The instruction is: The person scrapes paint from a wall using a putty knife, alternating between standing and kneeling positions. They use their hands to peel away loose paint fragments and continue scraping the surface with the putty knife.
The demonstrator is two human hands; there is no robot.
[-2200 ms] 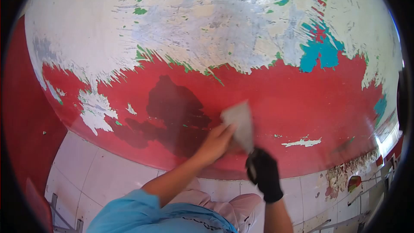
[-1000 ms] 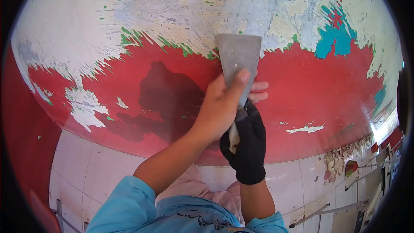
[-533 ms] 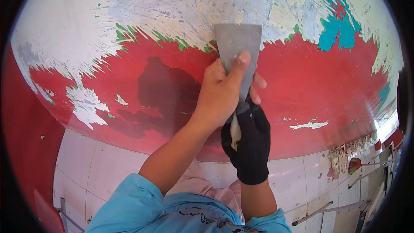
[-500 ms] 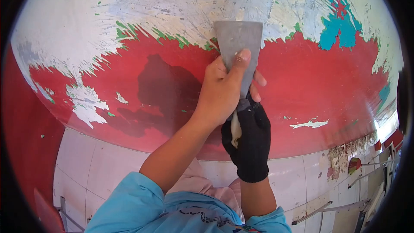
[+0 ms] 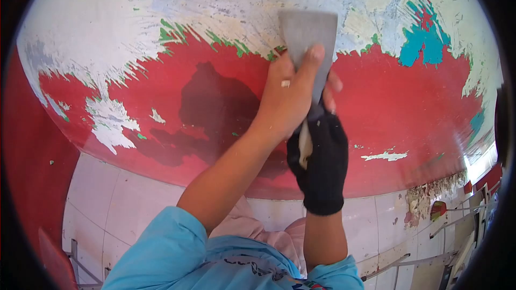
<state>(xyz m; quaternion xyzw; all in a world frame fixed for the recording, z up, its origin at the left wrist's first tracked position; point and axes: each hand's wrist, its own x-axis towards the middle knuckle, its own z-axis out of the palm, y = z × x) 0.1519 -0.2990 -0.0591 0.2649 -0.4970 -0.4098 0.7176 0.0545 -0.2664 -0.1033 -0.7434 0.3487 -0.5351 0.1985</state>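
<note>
A wide grey scraper point(image 5: 310, 31) points up the wall, its broad edge overlapping the stripped whitish area. My left hand point(image 5: 288, 94), bare, is closed around the blade, thumb along its face and fingertips showing past the far side. A small pale chip sits on the back of that hand. Below it, my right hand point(image 5: 325, 156) in a black knitted glove grips the handle point(image 5: 305, 145), partly hidden by the glove. Red paint point(image 5: 398, 107) covers the lower wall, ending in a jagged border with green slivers under the scraped surface point(image 5: 215, 0).
A blue-green patch point(image 5: 422, 45) shows at upper right. White tiles point(image 5: 134, 193) run along the floor, with paint flakes point(image 5: 424, 198) heaped by the wall at right. Metal bars point(image 5: 457, 220) lie at lower right, beside a red-and-green object point(image 5: 438, 210). Another red surface point(image 5: 37, 145) stands at left.
Both hands and the scraper have shifted up and slightly right along the wall. The grip looks the same. A pale chip now shows on the left hand's back.
</note>
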